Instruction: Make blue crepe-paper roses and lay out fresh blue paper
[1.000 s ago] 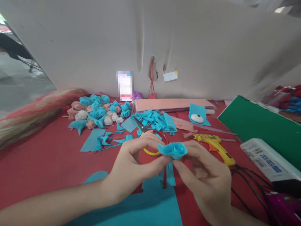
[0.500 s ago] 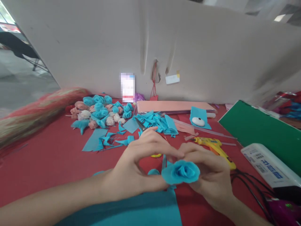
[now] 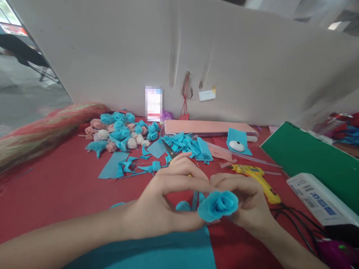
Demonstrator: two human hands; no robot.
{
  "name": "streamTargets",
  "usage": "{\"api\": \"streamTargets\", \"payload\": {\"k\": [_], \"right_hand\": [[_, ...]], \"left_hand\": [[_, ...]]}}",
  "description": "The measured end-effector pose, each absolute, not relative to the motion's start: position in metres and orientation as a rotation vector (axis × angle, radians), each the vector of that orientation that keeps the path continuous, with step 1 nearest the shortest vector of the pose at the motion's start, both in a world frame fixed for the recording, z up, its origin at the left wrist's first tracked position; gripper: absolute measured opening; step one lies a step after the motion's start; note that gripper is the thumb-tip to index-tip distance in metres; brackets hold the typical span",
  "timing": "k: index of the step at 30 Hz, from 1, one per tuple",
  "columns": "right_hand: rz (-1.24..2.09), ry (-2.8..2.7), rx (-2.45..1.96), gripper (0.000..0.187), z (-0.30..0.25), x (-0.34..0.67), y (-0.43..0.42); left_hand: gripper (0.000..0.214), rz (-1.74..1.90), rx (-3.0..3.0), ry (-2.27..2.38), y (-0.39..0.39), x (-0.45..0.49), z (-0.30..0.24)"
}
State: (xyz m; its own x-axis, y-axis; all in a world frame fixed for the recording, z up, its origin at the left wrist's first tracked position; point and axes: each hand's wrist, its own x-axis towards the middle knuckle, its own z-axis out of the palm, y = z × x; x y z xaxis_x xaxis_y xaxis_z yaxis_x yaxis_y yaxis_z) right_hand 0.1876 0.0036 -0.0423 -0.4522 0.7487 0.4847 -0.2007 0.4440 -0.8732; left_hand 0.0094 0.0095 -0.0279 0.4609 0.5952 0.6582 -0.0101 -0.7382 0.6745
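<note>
A blue paper rose (image 3: 218, 205) with a spiral centre faces me, held between both hands. My left hand (image 3: 171, 198) pinches its left side with thumb and forefinger. Behind and to the right of the bloom, the curled fingers of my right hand (image 3: 246, 201) grip it; its base is hidden there. Below my left forearm lies a large blue paper sheet (image 3: 157, 250). Scissors (image 3: 169, 148) with dark blades and yellow handles rest partly hidden behind my left hand. A yellow hot glue gun (image 3: 256, 177) lies beyond my right hand.
Blue, pink and white paper roses (image 3: 120, 132) are heaped at the back left. Blue paper scraps (image 3: 187, 145) lie mid-table, before a pink paper stack (image 3: 207, 127). A white power strip (image 3: 316, 198), cables and a green board (image 3: 311, 160) occupy the right. A lit phone (image 3: 153, 104) leans on the wall.
The blue rose has tilted a little and shows its spiral more. My left fingers have shifted slightly along its edge. The view has moved slightly.
</note>
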Motion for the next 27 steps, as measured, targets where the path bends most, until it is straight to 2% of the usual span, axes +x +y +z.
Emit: {"api": "streamTargets", "payload": {"k": [8, 13, 21, 27], "right_hand": [[1.133, -1.648, -0.53, 0.015, -0.043, 0.183, 0.0], [1.04, -1.623, -0.543, 0.023, -0.039, 0.179, -0.004], [0.942, -1.631, -0.583, 0.014, -0.037, 0.178, -0.006], [0.83, -1.583, -0.616, 0.02, -0.039, 0.175, -0.008]], "left_hand": [[0.025, 1.312, 2.026, 0.532, 0.008, 0.013, -0.03], [0.017, 1.382, 1.974, 0.542, 0.007, 0.014, -0.032], [0.01, 1.385, 1.913, 0.565, 0.007, 0.012, -0.032], [0.009, 1.349, 1.844, 0.61, 0.007, 0.013, -0.032]]}}
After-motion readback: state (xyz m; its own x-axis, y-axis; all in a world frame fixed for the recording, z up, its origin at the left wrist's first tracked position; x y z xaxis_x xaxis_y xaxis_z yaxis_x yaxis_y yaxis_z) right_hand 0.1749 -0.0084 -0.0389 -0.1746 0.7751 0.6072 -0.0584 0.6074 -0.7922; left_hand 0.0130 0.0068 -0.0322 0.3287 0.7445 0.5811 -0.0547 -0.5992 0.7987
